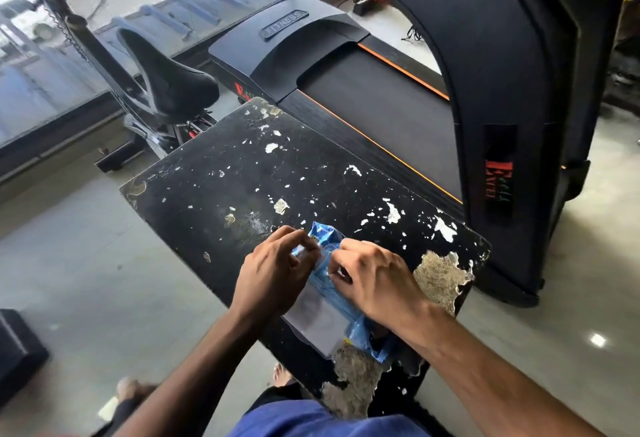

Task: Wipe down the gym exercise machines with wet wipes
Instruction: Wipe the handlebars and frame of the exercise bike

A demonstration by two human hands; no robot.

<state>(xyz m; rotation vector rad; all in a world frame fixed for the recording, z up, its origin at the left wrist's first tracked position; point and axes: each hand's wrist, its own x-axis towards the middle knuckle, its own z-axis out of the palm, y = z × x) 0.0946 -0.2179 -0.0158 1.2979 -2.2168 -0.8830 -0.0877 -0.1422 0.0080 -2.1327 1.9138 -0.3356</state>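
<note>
Clearly both hands are working on the blue pack of wet wipes (pixel 341 301), which lies flat on a worn black bench pad (pixel 221 194) whose cover is peeling. The left hand (pixel 273 277) pinches something pale blue at the pack's top, likely a flap or label, between thumb and forefinger. The right hand (pixel 374 280) curls its fingers over the pack just beside that pinch, pressing it down.

By my judgement the pack is light, soft and crinkly, and it would slide or lift off the pad if pulled with nothing holding it. The film probably feels slick, so a firm fingertip pinch suits the flap, with the other hand close against the opening. A wipe, once showing, should be limp and damp; take it by a corner.

Beyond the grip stand a treadmill (pixel 381 117) and a bike saddle (pixel 173 83), not yet wiped.
</note>
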